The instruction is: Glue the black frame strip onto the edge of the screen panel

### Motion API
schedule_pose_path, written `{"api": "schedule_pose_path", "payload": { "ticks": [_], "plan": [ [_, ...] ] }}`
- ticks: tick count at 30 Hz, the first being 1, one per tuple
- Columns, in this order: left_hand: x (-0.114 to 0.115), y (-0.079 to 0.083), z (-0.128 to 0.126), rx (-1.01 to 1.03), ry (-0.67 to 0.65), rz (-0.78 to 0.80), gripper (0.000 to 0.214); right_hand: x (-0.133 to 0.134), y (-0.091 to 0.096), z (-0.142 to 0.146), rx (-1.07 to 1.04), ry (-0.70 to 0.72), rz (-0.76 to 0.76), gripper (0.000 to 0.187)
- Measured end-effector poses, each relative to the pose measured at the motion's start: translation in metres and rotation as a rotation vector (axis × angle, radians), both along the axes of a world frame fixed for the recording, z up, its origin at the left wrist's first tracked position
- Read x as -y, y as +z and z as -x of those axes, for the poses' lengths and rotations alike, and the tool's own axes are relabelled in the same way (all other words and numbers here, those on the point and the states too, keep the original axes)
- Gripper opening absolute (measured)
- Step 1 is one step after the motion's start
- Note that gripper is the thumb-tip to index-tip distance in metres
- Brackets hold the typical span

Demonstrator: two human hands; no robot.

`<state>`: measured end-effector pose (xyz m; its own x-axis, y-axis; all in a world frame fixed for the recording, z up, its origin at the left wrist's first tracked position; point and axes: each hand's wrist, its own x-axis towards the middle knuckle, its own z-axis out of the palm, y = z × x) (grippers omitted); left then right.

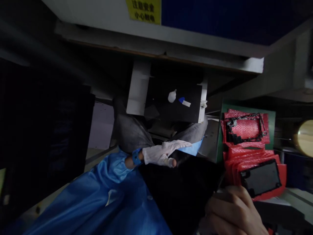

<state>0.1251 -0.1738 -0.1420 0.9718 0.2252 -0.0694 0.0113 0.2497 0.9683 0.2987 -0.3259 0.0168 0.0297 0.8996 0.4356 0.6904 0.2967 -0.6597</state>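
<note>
My left hand (164, 154) wears a white glove with the thumb tip bare. It is held flat over the lap, fingers stretched out and holding nothing that I can see. A light blue piece of material (193, 148) shows just beyond its fingertips. My right hand (232, 209) is close to the camera at the lower right, fingers curled and closed. What it grips, if anything, is hidden. Dark black material (181, 189) lies beside it. Right of the hands, a black frame part (260, 179) with a grey panel rests on stacked red bubble-wrap pouches (234, 163).
An open black frame (244, 127) lies on red bubble wrap over a green surface (271, 120). Ahead, a dark shelf (158, 98) carries a small white bulb-shaped item (171, 96) and a blue-and-white piece (184, 101). Above juts a white machine edge (195, 40) with a yellow label (144, 11).
</note>
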Motion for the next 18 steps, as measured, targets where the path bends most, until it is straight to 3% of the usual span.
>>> {"api": "schedule_pose_path", "payload": {
  "ticks": [5,9,13,15,18],
  "plan": [
    [-0.013,-0.007,-0.007,-0.117,-0.072,0.173,0.098,-0.048,0.008,-0.005,-0.04,0.176,0.006,0.023],
    [-0.009,-0.004,0.013,-0.194,0.049,0.257,0.093,-0.078,-0.017,-0.008,-0.235,0.253,-0.088,0.029],
    [-0.004,-0.003,0.051,-0.316,0.442,0.203,0.099,-0.085,-0.058,0.005,-0.498,0.032,-0.133,0.032],
    [0.0,-0.003,0.073,-0.416,0.721,0.123,0.092,-0.077,-0.076,0.019,-0.645,-0.072,-0.027,0.037],
    [0.016,-0.001,0.103,-0.565,1.092,-0.014,0.072,-0.059,-0.101,0.046,-0.77,-0.046,0.183,0.05]
  ]
}}
